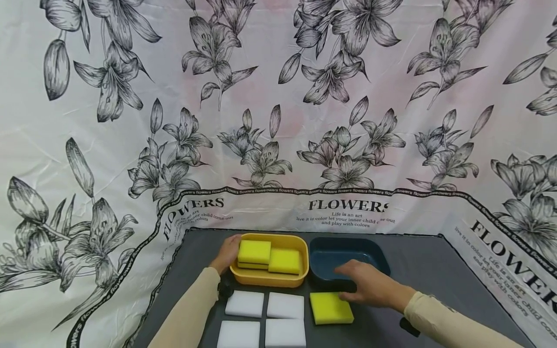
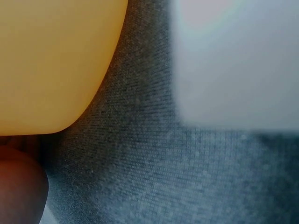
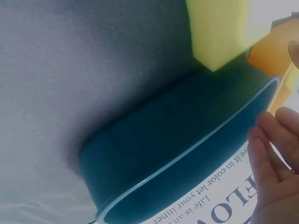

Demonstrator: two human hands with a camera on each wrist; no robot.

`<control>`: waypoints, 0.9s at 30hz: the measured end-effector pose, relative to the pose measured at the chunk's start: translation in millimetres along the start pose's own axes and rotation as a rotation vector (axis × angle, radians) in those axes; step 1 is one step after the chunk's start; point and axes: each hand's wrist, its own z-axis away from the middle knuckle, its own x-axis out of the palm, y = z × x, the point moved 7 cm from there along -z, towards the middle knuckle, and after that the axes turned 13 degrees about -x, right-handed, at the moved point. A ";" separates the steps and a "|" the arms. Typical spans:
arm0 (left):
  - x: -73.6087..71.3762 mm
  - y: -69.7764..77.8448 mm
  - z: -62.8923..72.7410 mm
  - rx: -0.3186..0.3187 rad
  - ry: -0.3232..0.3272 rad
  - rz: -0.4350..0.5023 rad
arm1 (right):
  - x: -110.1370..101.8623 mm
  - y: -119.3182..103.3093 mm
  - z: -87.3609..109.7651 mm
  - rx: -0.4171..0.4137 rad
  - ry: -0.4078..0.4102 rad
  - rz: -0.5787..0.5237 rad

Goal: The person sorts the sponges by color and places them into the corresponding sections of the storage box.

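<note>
head view: white blocks [image 1: 285,305] lie beside the loose yellow sponge [image 1: 329,309].

Yellow sponges [image 1: 332,309], white blocks [image 1: 238,334], orange-yellow tub [image 1: 270,280], dark-blue, perhaps teal, basin [image 1: 324,262], grey tabletop [image 1: 415,263], white cloth [image 1: 270,92] with black flowers [image 1: 348,172]

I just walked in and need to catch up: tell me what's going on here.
A person is handling sponges and bins. The left hand is at the left end of the yellow bin, which holds yellow sponges. The right hand, fingers extended, is over the near side of the blue bin, by a loose yellow sponge. Four white sponges lie in two rows in front of the yellow bin.
</note>
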 end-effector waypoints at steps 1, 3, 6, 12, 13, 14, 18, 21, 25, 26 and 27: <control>-0.3 0.7 0.4 -0.001 0.002 0.002 | -0.1 -0.8 1.7 -0.002 0.003 0.001; -0.4 2.3 1.1 0.003 0.003 0.002 | 0.5 -2.3 5.2 -0.010 0.012 0.005; -0.6 3.5 1.9 0.010 0.007 0.005 | 1.8 -5.7 10.5 -0.029 0.025 0.005; 1.0 1.0 -1.1 0.019 0.008 0.009 | 9.8 -9.2 18.6 -0.043 0.024 -0.018; 1.1 0.8 -1.4 0.020 0.009 0.007 | 11.4 -9.1 19.1 -0.039 0.020 -0.024; 1.0 0.3 -1.8 0.019 0.012 0.004 | 13.0 -9.2 19.6 -0.036 0.016 -0.028; 0.6 -0.2 -1.2 0.007 0.018 -0.004 | 18.6 -10.2 20.8 -0.036 -0.003 -0.040; 0.5 0.2 -0.1 0.002 0.015 -0.007 | 23.1 -10.2 21.3 -0.034 -0.017 -0.054; 0.0 -0.6 0.0 -0.010 0.009 -0.002 | 31.4 -8.1 21.5 -0.025 -0.045 -0.064; -0.2 -0.6 -0.1 -0.011 0.007 -0.004 | 33.8 -7.3 21.5 -0.024 -0.051 -0.063; -0.3 -0.6 -0.2 -0.012 0.005 -0.005 | 35.8 -6.8 21.6 -0.020 -0.057 -0.062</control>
